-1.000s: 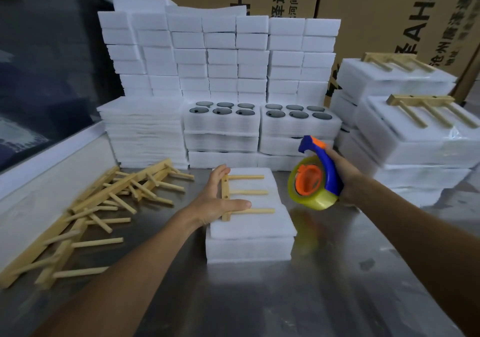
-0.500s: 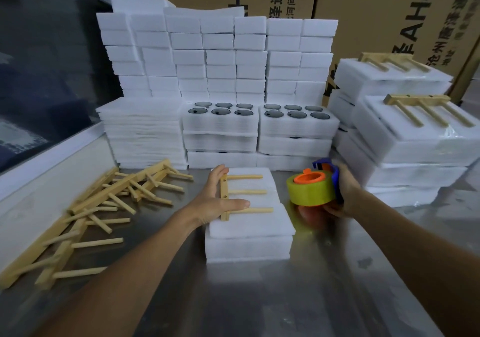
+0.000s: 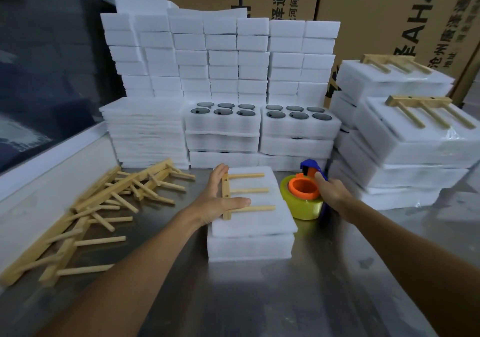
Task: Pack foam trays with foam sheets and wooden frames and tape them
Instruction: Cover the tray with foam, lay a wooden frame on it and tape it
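Foam tray (image 3: 250, 246), foam sheet on top, sits mid-surface (image 3: 259, 297); wooden frame (image 3: 241, 194) lies on it, left hand (image 3: 218, 199) pressing flat, grip wide. Right hand (image 3: 331, 194) at 3 o'clock has its grip wrapped on the tape dispenser (image 3: 305, 196). I'd start tape low on the right edge, keeping the frame pinned so nothing shifts.
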Demonstrator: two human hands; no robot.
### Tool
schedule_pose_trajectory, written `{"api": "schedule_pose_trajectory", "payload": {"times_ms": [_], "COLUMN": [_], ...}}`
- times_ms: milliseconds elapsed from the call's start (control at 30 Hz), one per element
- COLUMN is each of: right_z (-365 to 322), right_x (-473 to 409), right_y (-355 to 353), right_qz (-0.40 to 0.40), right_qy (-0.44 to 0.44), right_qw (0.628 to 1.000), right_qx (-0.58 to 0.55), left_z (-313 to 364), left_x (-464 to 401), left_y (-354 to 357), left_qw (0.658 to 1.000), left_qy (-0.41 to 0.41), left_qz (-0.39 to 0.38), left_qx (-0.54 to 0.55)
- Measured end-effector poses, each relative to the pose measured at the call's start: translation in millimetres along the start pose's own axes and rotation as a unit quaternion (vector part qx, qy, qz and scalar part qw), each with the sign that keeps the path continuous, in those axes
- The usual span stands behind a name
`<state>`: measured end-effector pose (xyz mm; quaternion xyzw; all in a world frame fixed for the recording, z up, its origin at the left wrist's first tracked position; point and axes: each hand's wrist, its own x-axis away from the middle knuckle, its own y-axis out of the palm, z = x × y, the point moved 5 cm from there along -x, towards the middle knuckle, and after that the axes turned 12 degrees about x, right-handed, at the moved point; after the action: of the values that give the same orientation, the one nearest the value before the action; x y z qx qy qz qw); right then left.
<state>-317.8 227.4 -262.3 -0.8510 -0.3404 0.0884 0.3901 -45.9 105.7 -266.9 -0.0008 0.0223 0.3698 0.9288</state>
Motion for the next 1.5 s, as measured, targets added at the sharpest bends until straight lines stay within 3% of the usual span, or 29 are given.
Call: {"api": "schedule_pose_trajectory", "payload": {"times_ms": [100,133,200,267,333,400,467,600,967,1167,1500], "right_z": [-9,-13,-27,-50,-70,-81,-87,-88,-65,-71,-80], "right_x": [9,12,22,48,66,73,80,88,82,78,92], "right_y": [-4,-9,-25,-24,-8,17,39,67,65,64,66], "right_qz": [-0.041,-0.006,0.174,0.285,0.228,0.108,0.012,-0.06,-0.082,-0.123,-0.085], "right_qy": [-0.002,-0.015,-0.086,-0.209,-0.272,-0.257,-0.249,-0.283,-0.242,-0.222,-0.236], "right_qw": [0.993,0.987,0.957,0.925,0.934,0.96,0.968,0.953,0.965,0.965,0.966], "right_qx": [0.109,0.162,0.215,0.136,0.048,0.009,0.033,0.091,-0.06,-0.073,-0.065], "left_z": [-1,-2,-2,-2,-1,-1,0,1,-1,-2,4], "left_x": [-1,-2,-3,-4,-4,-4,-3,-3,4,7,19], "left_y": [-1,-2,-3,-4,-4,-3,-3,-2,0,-1,-13], "left_qw": [1.0,1.0,1.0,1.0,1.0,1.0,0.999,0.999,0.999,0.998,0.997], "left_qy": [-0.002,-0.002,-0.003,-0.005,-0.01,-0.012,-0.012,-0.005,-0.001,-0.008,-0.026], "left_qz": [0.004,0.004,0.003,0.004,0.004,0.002,0.003,0.011,0.045,0.051,0.066], "left_qx": [-0.003,-0.006,-0.013,-0.016,-0.018,-0.023,-0.034,-0.043,0.017,0.034,0.041]}}
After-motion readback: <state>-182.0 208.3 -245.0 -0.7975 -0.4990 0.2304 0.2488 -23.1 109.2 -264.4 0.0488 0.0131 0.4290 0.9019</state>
